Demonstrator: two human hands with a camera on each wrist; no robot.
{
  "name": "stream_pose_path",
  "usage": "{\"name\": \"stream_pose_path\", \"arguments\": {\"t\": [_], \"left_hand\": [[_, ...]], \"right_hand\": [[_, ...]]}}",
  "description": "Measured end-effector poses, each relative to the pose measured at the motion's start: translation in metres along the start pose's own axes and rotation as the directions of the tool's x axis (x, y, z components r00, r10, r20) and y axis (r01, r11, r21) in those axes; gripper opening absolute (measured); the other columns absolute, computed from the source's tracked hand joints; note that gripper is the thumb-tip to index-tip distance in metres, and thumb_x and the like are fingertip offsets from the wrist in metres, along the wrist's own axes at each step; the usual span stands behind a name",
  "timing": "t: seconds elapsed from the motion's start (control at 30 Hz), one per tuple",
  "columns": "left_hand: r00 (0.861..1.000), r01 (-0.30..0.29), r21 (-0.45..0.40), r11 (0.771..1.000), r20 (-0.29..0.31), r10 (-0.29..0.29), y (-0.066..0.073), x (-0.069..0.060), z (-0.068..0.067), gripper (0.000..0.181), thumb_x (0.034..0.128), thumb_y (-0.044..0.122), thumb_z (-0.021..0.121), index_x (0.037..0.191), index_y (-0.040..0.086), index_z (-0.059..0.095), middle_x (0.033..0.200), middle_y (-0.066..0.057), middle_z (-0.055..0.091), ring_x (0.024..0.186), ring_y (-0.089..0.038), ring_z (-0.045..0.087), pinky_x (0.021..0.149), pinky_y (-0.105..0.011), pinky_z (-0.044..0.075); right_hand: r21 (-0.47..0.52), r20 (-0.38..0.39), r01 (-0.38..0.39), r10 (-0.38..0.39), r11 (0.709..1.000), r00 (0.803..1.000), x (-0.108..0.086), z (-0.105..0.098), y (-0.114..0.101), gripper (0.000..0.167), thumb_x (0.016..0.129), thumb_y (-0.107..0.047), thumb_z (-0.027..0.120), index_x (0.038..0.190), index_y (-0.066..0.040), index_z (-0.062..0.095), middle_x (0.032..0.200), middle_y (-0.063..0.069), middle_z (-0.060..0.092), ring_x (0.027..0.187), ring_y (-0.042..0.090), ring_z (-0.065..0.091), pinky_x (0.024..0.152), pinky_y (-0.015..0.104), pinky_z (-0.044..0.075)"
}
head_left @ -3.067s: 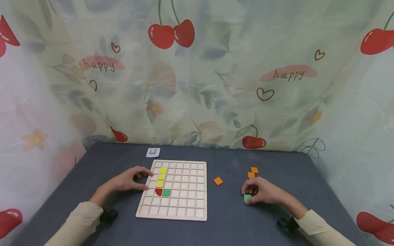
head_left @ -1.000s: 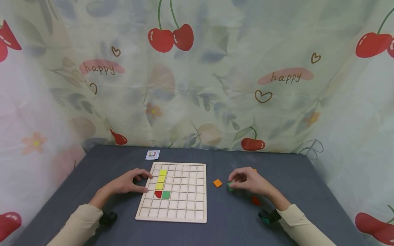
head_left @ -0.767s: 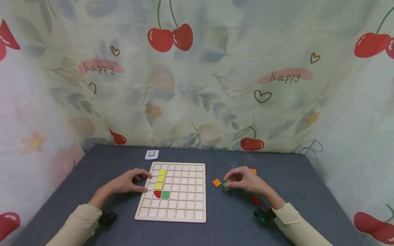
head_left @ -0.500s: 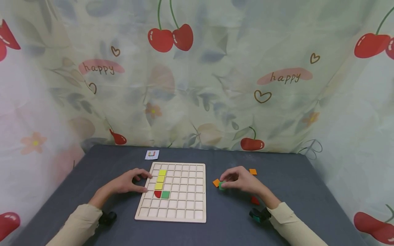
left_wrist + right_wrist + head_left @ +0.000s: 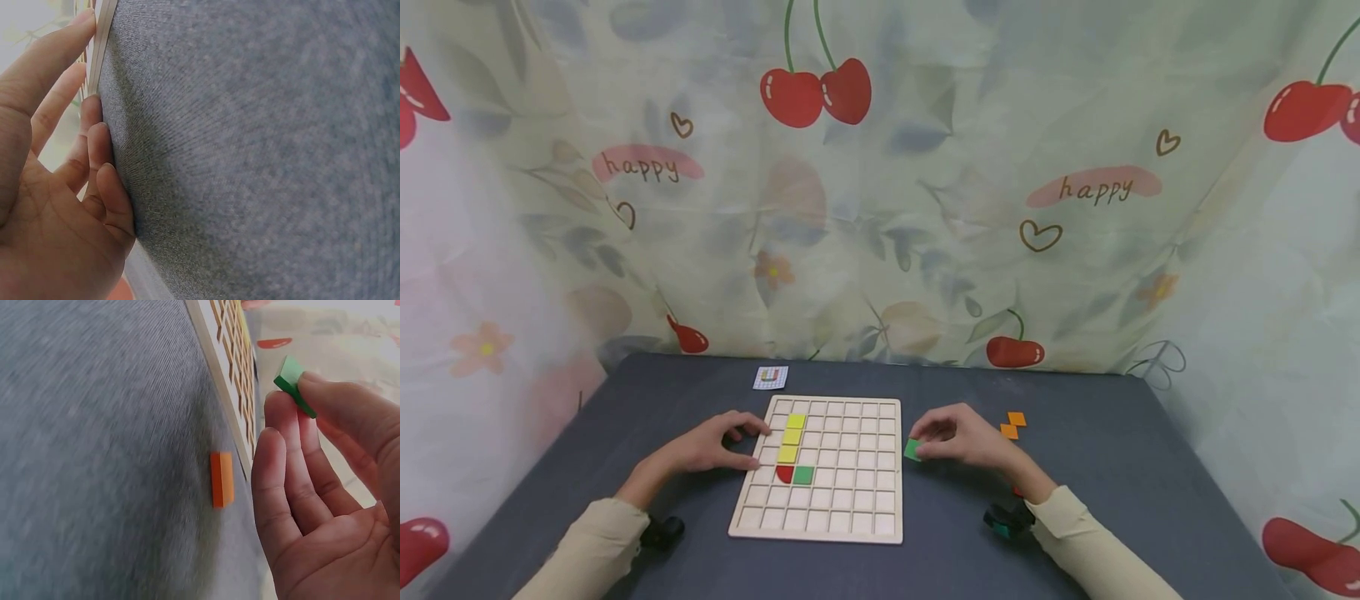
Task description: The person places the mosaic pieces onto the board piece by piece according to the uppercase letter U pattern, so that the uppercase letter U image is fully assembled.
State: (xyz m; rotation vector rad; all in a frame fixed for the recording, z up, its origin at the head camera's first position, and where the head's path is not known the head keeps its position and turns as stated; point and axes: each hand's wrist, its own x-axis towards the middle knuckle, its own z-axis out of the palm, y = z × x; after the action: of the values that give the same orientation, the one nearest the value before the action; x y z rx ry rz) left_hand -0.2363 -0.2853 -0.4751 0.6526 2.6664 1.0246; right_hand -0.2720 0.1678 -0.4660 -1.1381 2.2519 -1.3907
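A pale wooden grid board (image 5: 848, 540) lies on the dark table. In its cells sit three yellow square tiles (image 5: 791, 437), a red quarter-round tile (image 5: 785, 474) and a green square tile (image 5: 802, 475). My left hand (image 5: 711, 443) touches the board's left edge with thumb and fingertips; the left wrist view shows the fingers (image 5: 57, 94) loosely bent at that edge. My right hand (image 5: 958, 435) pinches a second green tile (image 5: 913, 450) between thumb and fingers, just right of the board. In the right wrist view this green tile (image 5: 294, 384) is held above the table.
Two orange tiles (image 5: 1012, 425) lie right of my right hand. Another orange tile (image 5: 222, 479) is under that hand, near the board. Part of a red piece (image 5: 1018, 492) shows beside the right forearm. A small pattern card (image 5: 771, 377) lies behind the board.
My right hand has picked up the green tile from the right and carried it left, over the nearest orange tile, to the board's right edge. My left hand has stayed at the board.
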Motion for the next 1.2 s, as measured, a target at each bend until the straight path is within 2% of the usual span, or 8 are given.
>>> {"name": "stream_pose_path", "arguments": {"t": [0.17,0.4,0.6,0.9,1.07,1.2], "left_hand": [[1.0,0.004,-0.004,1.0,-0.001,-0.004,0.002,-0.001,0.0,0.047,0.0868,0.03,0.084,0.126,0.012,0.066,0.118,-0.006,0.057,0.108,-0.03,0.052,0.093,-0.051,0.044],[1.0,0.01,0.011,1.0,-0.003,-0.01,0.0,-0.001,0.001,0.047,0.0868,0.031,0.084,0.126,0.012,0.066,0.118,-0.006,0.057,0.109,-0.03,0.052,0.094,-0.051,0.044],[1.0,0.014,0.01,1.0,-0.003,-0.014,-0.002,0.0,0.002,0.047,0.0867,0.031,0.084,0.126,0.014,0.066,0.118,-0.006,0.057,0.108,-0.03,0.052,0.093,-0.051,0.044],[1.0,0.002,-0.011,1.0,-0.003,-0.002,0.0,-0.001,0.001,0.046,0.0872,0.029,0.084,0.127,0.013,0.066,0.119,-0.007,0.056,0.108,-0.03,0.052,0.093,-0.052,0.044],[1.0,0.025,-0.007,1.0,-0.006,-0.025,0.002,-0.001,0.0,0.046,0.0868,0.03,0.084,0.127,0.014,0.066,0.119,-0.007,0.056,0.109,-0.03,0.052,0.094,-0.051,0.044],[1.0,0.026,-0.006,1.0,-0.005,-0.026,0.001,-0.001,0.0,0.046,0.0868,0.03,0.084,0.126,0.013,0.067,0.119,-0.007,0.057,0.109,-0.03,0.051,0.094,-0.051,0.044]], "right_hand": [[0.016,0.015,0.027,-0.027,1.0,1.0,0.009,0.008,-0.005,0.017,0.093,-0.009,0.076,0.11,-0.005,0.075,0.1,0.005,0.072,0.08,0.022,0.066,0.069,0.031,0.054],[0.031,0.025,0.019,-0.02,0.999,0.999,0.021,0.017,-0.009,0.017,0.093,-0.009,0.077,0.109,-0.005,0.075,0.098,0.004,0.072,0.082,0.022,0.066,0.071,0.03,0.054],[0.045,0.055,0.057,-0.059,0.997,0.997,0.03,0.026,-0.01,0.016,0.092,-0.009,0.077,0.107,-0.004,0.075,0.096,0.006,0.072,0.081,0.021,0.066,0.07,0.032,0.055],[0.059,0.096,0.047,-0.053,0.997,0.994,0.045,0.043,-0.012,0.014,0.092,-0.009,0.077,0.106,-0.005,0.076,0.1,0.002,0.072,0.087,0.021,0.068,0.078,0.036,0.056],[0.074,0.125,0.066,-0.075,0.995,0.989,0.054,0.054,-0.014,0.012,0.092,-0.006,0.076,0.104,-0.002,0.075,0.097,0.005,0.072,0.083,0.023,0.068,0.075,0.034,0.056],[0.101,0.141,0.037,-0.051,0.994,0.989,0.06,0.064,-0.019,0.012,0.092,-0.005,0.076,0.103,-0.002,0.075,0.094,0.005,0.071,0.075,0.026,0.067,0.068,0.035,0.056]]}}
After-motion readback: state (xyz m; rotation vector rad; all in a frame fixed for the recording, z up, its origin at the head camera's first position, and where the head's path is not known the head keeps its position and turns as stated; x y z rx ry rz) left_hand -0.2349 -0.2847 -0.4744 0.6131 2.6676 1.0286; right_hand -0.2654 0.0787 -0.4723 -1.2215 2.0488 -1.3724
